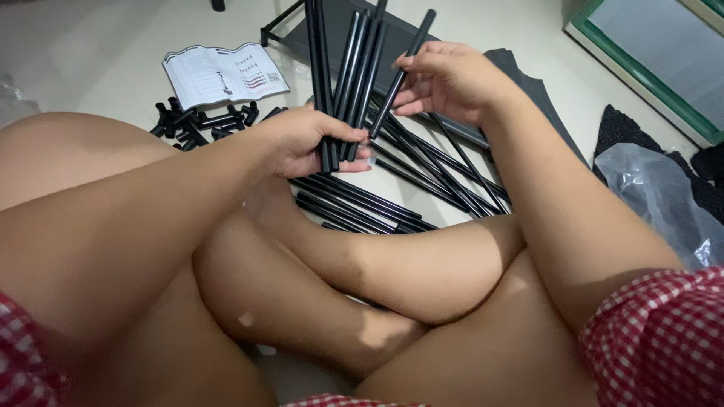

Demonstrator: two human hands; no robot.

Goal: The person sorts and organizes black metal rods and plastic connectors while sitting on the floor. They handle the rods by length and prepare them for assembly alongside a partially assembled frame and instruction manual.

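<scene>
Black metal rods (392, 188) lie heaped on the floor (98, 45) before crossed legs. Left hand (302, 143) grips an upright bundle of rods (347, 68); right hand (445, 79) pinches a single rod (400, 75) (tilted). Connectors (200, 120) sit beside a booklet (224, 73).

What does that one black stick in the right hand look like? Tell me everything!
The stick is a thin, straight black tube, smooth and a little shiny, like painted metal. The right hand pinches it near the middle with the fingertips. It tilts, top end up and to the right, lower end reaching down to the bundle of similar tubes gripped in the left hand. More tubes lie on the floor below.
</scene>
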